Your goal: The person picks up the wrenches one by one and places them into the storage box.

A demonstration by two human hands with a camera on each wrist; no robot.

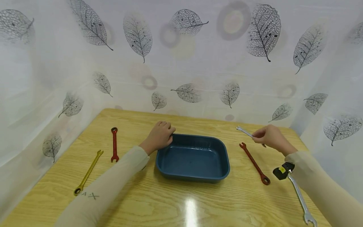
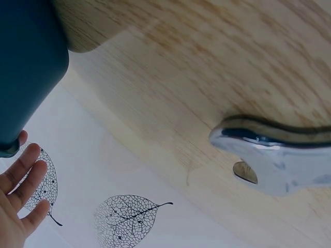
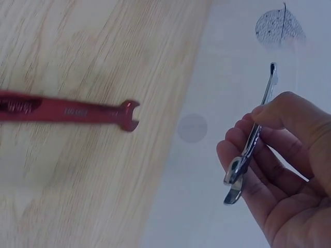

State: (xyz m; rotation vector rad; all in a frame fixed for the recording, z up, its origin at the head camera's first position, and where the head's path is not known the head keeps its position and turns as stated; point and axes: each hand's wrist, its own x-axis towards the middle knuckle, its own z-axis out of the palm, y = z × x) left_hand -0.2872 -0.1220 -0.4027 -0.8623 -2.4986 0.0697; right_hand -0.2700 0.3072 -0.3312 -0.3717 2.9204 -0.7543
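My left hand grips the back left corner of a dark blue plastic basin; in the left wrist view its fingers reach to the outside of the rim. Above the table at the right, my right hand pinches a small silver wrench between thumb and fingers. The wrench is tilted, and its open end points away to the left. Nearest to that hand, a red combination wrench lies on the table. The basin's visible floor is bare.
At the left lie a red wrench and a yellow wrench. A silver wrench lies near the right forearm. Another silver wrench is mostly hidden by my left arm in the head view. A leaf-patterned curtain borders the wooden table.
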